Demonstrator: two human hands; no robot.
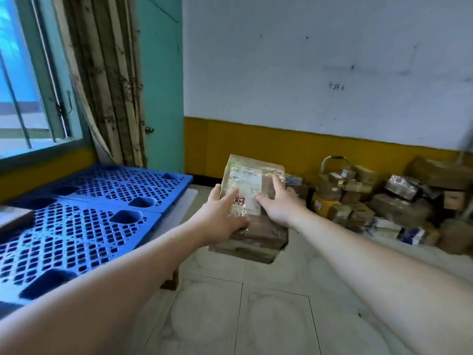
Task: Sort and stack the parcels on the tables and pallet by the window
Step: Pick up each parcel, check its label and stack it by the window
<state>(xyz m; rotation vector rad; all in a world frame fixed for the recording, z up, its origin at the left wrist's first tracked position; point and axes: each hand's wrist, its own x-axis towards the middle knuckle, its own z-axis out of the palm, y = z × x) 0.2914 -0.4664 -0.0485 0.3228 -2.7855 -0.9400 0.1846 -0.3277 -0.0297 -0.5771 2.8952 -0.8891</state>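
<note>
1. Brown cardboard parcel (252,201), wrapped in clear tape, is being held out in front of the person, above the tiled floor (256,303), with both arms outstretched.
2. A white label (246,190) with a red stamp is facing the camera on the parcel's top face.
3. The left hand (220,219) is gripping the parcel's left side: thumb lying across the label, fingers curling round the left edge and underside.
4. The right hand (279,201) is gripping the right side: fingers lying spread over the top face, thumb pointing inward along the label's lower edge.
5. The parcel is tilting, its far end raised; whether it is one box or two stacked cannot be told from the lower layers showing beneath the hands.
6. The blue plastic pallet (84,208) is lying to the left under the window (25,85), resting on a white counter (188,201) whose edge is showing at its right side. The parcel is hanging just right of it, not touching.
7. A pile of parcels (378,201) is sitting on the floor against the wall (307,60) at right, well apart from the held parcel.
8. Wooden planks (110,85) are leaning in the corner beside a teal door (161,85).
</note>
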